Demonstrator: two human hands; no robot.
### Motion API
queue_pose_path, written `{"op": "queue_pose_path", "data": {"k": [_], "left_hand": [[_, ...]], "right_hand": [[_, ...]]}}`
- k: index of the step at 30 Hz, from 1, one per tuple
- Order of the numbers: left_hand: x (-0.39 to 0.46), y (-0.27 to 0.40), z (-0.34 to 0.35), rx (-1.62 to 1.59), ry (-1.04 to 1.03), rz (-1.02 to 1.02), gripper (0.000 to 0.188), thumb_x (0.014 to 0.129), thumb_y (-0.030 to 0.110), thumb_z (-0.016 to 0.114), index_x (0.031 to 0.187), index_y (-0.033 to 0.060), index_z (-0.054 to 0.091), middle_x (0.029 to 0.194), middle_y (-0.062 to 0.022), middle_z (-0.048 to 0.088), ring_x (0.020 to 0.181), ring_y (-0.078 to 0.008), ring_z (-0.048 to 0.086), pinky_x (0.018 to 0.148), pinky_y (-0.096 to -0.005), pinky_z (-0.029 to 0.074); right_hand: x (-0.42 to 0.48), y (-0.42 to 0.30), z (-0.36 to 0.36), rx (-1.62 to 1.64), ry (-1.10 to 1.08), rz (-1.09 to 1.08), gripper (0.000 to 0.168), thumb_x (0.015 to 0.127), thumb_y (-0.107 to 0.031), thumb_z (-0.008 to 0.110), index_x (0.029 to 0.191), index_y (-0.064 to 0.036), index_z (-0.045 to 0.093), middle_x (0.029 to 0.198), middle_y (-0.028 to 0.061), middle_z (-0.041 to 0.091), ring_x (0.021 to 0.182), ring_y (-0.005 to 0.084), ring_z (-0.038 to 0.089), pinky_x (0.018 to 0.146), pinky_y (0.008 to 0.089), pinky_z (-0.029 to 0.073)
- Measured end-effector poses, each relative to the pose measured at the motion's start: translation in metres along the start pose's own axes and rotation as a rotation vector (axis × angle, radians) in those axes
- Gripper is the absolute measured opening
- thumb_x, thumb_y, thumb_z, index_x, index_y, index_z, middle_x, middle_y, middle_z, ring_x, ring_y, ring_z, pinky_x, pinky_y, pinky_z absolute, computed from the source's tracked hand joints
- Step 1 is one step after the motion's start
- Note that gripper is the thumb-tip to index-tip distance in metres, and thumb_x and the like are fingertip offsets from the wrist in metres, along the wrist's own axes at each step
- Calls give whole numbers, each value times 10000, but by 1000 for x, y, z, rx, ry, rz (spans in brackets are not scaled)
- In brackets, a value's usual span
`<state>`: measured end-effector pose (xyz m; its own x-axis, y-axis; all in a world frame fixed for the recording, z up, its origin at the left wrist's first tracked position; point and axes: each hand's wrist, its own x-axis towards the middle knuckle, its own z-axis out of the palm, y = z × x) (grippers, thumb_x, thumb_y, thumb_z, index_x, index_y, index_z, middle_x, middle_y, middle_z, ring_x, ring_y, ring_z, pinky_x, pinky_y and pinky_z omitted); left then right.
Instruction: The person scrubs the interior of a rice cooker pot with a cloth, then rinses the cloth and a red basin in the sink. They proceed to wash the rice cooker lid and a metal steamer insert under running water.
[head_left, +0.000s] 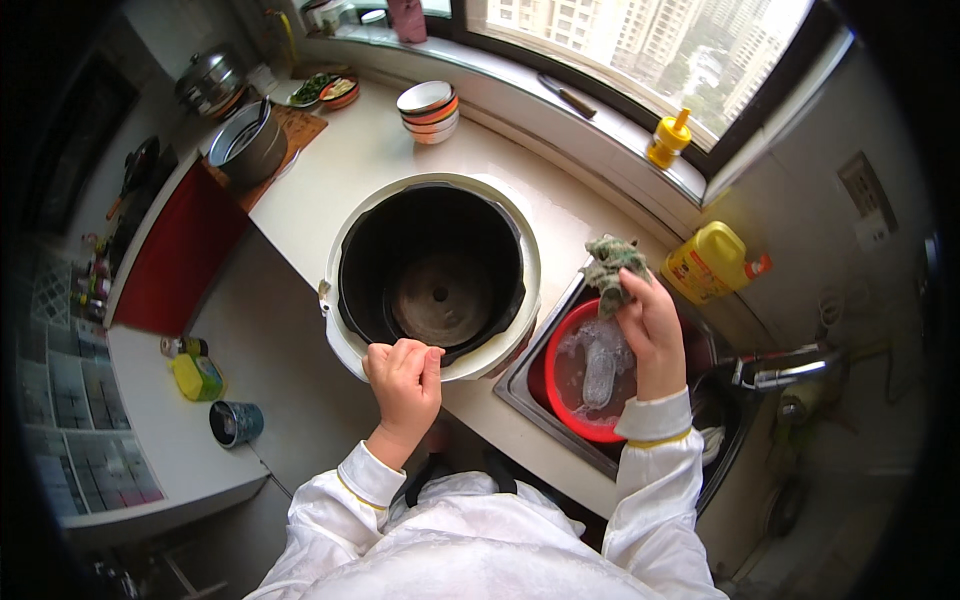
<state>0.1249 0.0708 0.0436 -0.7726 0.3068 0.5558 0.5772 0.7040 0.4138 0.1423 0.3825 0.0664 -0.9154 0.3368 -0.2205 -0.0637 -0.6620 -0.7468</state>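
Note:
My right hand (654, 334) holds a crumpled grey-green cloth (613, 270) up over a red basin (553, 367). In the basin, cloudy, sudsy water surrounds a clear, ridged object that looks like a plastic bottle (598, 367). My left hand (405, 386) is curled into a fist at the near rim of a large pot-like cooker body (529, 277). Whether the fist touches that rim is hidden. The cooker has a pale outer ring and a dark interior (442, 300) with a round metal plate at the bottom.
The basin sits inside a steel sink (517, 386) beside a chrome faucet (787, 369). Behind it stands a yellow detergent jug (709, 259). Stacked bowls (429, 112) and a grey pot (251, 146) occupy the counter; a knife (568, 96) lies on the windowsill.

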Motion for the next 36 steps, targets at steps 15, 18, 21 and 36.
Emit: {"op": "queue_pose_path", "data": {"k": [15,18,21,36], "left_hand": [[3,-13,12,-13,124,66,128,796,192,647,682,148,608,684,77,541,679,-161,444,659,-315,337],[5,-25,8,-64,148,107,118,781,195,663,680,154,619,686,90,543,673,-149,449,654,-305,338],[9,-49,-7,-124,105,152,98,773,200,676,696,162,627,702,95,546,678,-139,455,660,-297,337],[12,-84,-24,-214,-9,196,82,756,198,694,714,177,627,727,102,558,692,-133,452,686,-294,325]], "right_hand": [[-66,63,91,-1745,-311,-571,403,565,38,725,941,-61,619,861,119,523,841,306,568,705,379,491],[-51,30,70,-1735,135,-590,357,582,59,696,917,-43,628,853,124,526,795,303,574,694,377,488],[-57,10,55,-1372,201,-545,250,704,40,607,951,6,632,895,90,529,807,212,550,752,286,448],[-101,134,151,-1852,-388,-675,255,664,-51,643,915,-12,620,957,80,537,740,241,523,662,342,468]]}}
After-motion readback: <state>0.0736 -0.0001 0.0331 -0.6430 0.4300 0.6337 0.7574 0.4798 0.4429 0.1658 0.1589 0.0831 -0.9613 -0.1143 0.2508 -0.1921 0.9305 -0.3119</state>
